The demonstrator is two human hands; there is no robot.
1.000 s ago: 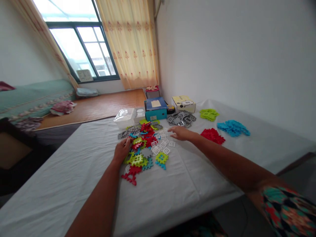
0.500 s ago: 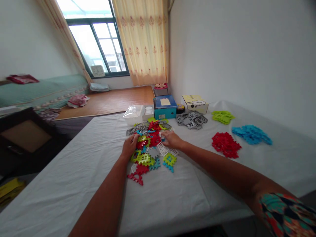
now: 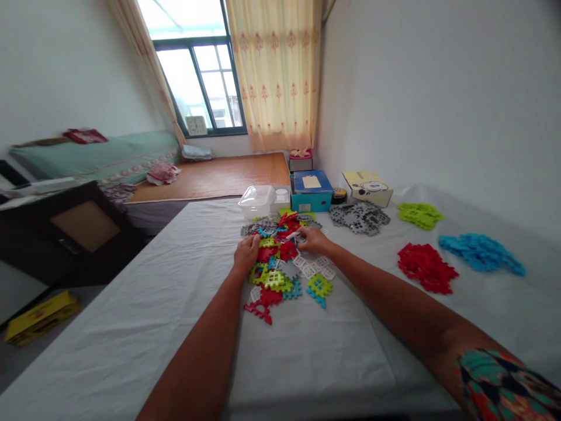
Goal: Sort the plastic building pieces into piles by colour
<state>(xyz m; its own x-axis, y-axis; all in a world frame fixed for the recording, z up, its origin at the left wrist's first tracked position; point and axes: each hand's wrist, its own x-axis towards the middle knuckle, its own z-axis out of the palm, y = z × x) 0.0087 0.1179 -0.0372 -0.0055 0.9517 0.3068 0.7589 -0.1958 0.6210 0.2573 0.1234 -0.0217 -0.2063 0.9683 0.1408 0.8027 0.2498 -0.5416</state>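
Observation:
A mixed pile of interlocking plastic tiles (image 3: 274,279) in red, lime green, grey, blue and white lies in front of me. My left hand (image 3: 246,251) is at the pile's left side, its fingers curled together against the tiles; what they hold, if anything, is hidden. Over the right side of the pile, my right hand (image 3: 312,240) pinches a small white piece (image 3: 291,235) between thumb and fingers. Just below that hand lie several white window-like lattice pieces (image 3: 311,269). A lime green square tile (image 3: 319,285) sits partly over a blue one.
Sorted piles lie to the right: grey tiles (image 3: 359,217), lime green tiles (image 3: 421,216), red tiles (image 3: 426,267) and blue tiles (image 3: 480,252). Behind the mixed pile stand a clear plastic container (image 3: 255,202), a blue box (image 3: 312,193) and a yellow box (image 3: 367,187).
The view has turned left, so everything appears further right. My right hand has lifted slightly from the white lattice pieces with a white piece pinched in it. My left hand stays beside the pile.

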